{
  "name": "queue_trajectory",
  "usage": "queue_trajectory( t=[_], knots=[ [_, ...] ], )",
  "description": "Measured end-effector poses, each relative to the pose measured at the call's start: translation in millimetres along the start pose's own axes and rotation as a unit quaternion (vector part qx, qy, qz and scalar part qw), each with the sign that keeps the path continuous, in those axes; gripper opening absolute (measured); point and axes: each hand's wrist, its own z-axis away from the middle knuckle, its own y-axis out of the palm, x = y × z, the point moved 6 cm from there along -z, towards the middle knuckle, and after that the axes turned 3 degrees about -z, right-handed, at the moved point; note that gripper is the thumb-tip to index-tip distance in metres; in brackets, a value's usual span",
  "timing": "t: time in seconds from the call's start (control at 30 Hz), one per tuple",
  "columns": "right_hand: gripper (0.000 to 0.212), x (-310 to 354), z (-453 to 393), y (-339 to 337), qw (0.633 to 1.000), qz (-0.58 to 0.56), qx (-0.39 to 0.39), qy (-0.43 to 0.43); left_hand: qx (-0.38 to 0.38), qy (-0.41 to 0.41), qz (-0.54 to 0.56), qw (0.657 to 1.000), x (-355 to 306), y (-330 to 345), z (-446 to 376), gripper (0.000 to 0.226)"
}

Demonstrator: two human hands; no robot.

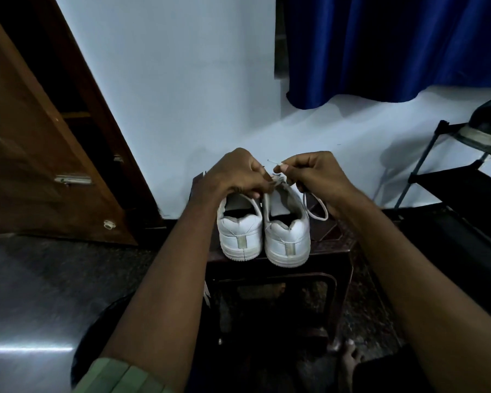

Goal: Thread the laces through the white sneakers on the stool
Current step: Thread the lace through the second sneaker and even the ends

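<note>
Right hand; pinched lace

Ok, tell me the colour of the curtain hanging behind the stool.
The curtain is deep blue, seen at the top right of the head view.

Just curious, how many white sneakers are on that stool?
2. The left sneaker and right sneaker stand side by side on the stool, heels toward the camera.
</note>
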Motion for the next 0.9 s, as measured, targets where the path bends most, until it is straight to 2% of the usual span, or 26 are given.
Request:
queue_trajectory(
  t=[0.07, 0.17, 0.3, 0.43, 0.63, 0.77, 0.9],
  knots=[
    [0.007, -4.9, 0.7, 3.0, 0.999, 0.041, 0.010, 0.013, 0.001, -0.016, 0.052, 0.999, 4.9, -1.1, -0.6, 0.019],
    [0.011, -7.9, -0.1, 1.9, 0.995, 0.094, -0.014, 0.011, 0.011, -0.036, 0.102, 0.994, 8.5, -1.0, 2.8, 0.022],
    [0.014, -3.5, 3.1, -0.7, 0.990, 0.125, -0.065, -0.007, 0.018, -0.058, 0.131, 0.990, 9.9, 0.9, 4.8, 0.025],
    [0.008, 0.4, 5.2, -1.7, 0.981, 0.165, -0.099, -0.028, 0.017, -0.068, 0.129, 0.989, 12.1, 1.4, 3.3, 0.030],
    [0.004, 2.5, 10.2, 7.7, 0.980, 0.185, -0.056, -0.038, 0.017, -0.076, 0.121, 0.990, 13.4, 2.0, 1.3, 0.035],
    [0.026, 3.7, 13.0, 14.5, 0.974, 0.218, -0.052, -0.043, 0.018, -0.073, 0.124, 0.989, 13.3, 1.4, 1.4, 0.034],
    [0.033, 6.8, 14.0, 16.7, 0.969, 0.236, -0.051, -0.056, 0.027, -0.065, 0.126, 0.990, 13.7, 1.4, 1.4, 0.028]
  ],
)
